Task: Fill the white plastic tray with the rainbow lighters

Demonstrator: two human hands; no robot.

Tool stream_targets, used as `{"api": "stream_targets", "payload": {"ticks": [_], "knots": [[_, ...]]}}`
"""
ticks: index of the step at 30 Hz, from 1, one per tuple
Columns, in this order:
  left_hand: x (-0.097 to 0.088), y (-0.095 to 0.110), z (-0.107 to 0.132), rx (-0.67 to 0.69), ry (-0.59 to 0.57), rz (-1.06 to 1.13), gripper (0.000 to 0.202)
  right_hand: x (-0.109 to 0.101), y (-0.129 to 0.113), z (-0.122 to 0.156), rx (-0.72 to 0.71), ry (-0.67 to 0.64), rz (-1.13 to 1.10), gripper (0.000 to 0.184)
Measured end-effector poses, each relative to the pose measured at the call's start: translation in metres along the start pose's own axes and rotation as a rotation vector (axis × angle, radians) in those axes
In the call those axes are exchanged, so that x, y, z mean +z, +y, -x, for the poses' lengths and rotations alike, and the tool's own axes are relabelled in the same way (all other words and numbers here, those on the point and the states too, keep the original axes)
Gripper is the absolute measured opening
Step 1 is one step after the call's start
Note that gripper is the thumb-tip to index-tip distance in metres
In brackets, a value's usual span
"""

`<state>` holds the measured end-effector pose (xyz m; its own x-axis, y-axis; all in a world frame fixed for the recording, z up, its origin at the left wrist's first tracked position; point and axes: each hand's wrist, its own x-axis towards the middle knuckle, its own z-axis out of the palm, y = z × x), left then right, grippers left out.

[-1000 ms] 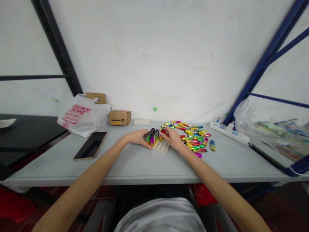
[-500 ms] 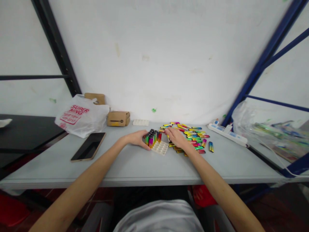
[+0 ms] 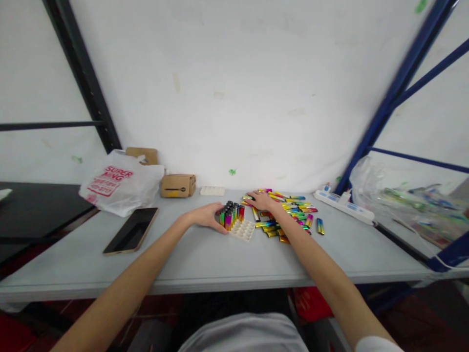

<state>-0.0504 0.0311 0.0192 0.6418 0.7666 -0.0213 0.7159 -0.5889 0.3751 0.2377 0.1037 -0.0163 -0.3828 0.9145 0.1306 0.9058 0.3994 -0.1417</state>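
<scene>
Left hand: the left hand (image 3: 210, 216) is curved round the near-left side of the upright lighters (image 3: 229, 216), thumb in front and fingers behind, clamped on the group.
Right hand: the right hand (image 3: 262, 201) lies palm down, fingers spread, over the far-left part of the pile (image 3: 293, 209); its fingertips are on or just above lighters there, and whether they pinch one I cannot tell.
Hands: apart from each other, with the tray (image 3: 244, 231) between them.
Tray: white, right of the left hand and nearer the body than the right hand; its open round pockets show on the side away from the left hand.
Upright lighters: black tops up, packed close at the tray's left part, with a red one (image 3: 241, 213) at the edge toward the right hand.
Pile: shiny, many-coloured lighters lying flat, under the right hand and forearm and spreading to their right.
Lone lighter: a blue and yellow one (image 3: 320, 226), right of the right forearm, just beside the pile.
Left of the left hand: a phone (image 3: 132, 231) on the bench (image 3: 205, 261), and beyond it a white bag (image 3: 122, 183).
Beyond the left hand: a brown box (image 3: 178, 186) and a second tray (image 3: 212, 190).
Right of the right hand: a power strip (image 3: 344, 206), well apart.
</scene>
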Motion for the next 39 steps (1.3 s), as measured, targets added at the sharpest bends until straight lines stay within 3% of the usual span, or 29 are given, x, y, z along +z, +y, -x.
{"api": "stream_targets", "payload": {"ticks": [6, 11, 18, 26, 31, 39], "knots": [[0.0, -0.002, -0.001, -0.006, -0.003, 0.006, 0.084, -0.008, 0.03, 0.017, -0.103, -0.036, 0.044, 0.047], [0.001, -0.002, -0.001, -0.005, 0.014, -0.004, 0.082, -0.025, 0.047, -0.007, 0.143, 0.122, 0.113, 0.045], [0.002, -0.004, 0.0, 0.017, 0.016, 0.021, 0.082, -0.027, 0.05, -0.03, 0.16, 0.143, 0.115, 0.037], [0.003, -0.004, -0.001, 0.004, 0.019, 0.019, 0.083, -0.055, 0.054, 0.0, 0.049, 0.155, 0.107, 0.034], [0.001, -0.001, 0.0, -0.022, 0.006, 0.012, 0.086, -0.074, 0.053, 0.027, -0.032, 0.23, 0.082, 0.031], [0.002, -0.001, 0.0, 0.0, 0.011, 0.01, 0.082, -0.081, 0.041, 0.06, -0.072, 0.329, -0.064, 0.024]]}}
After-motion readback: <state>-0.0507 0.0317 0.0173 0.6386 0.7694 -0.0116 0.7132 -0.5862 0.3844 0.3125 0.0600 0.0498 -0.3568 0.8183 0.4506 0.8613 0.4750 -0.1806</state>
